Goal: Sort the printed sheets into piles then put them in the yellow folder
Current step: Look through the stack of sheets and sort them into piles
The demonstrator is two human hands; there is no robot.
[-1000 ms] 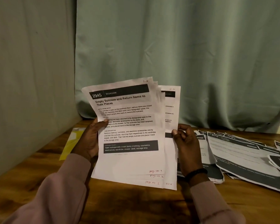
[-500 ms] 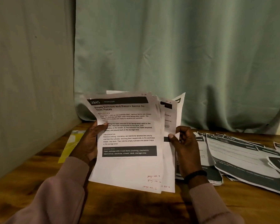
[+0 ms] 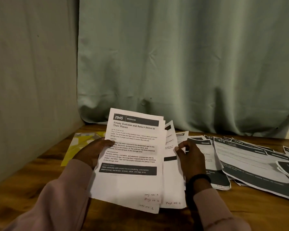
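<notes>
Fingers of your left hand pinch the left edge of a fanned stack of sheets, thumb lying across the top page; your right hand curls behind the stack's right edge, thumb forward, gripping the rearmost pages. The stack is held tilted just above the worktop, low centre of the frame, its top page headed "2945 Bedroom".

To finish this step well, you would likely do best to keep the left pinch firm, read the handwritten page numbers at the lower corners, and peel pages one at a time with the right thumb, so the fan does not slip.

More sheets, the spread pile, lie overlapping at right of the frame. The yellow folder lies flat at left, partly hidden behind your left hand, not yet filled as far as can be seen.

A pale green curtain hangs behind the wooden worktop; a plain wall closes the left side. Lighting is dim.
</notes>
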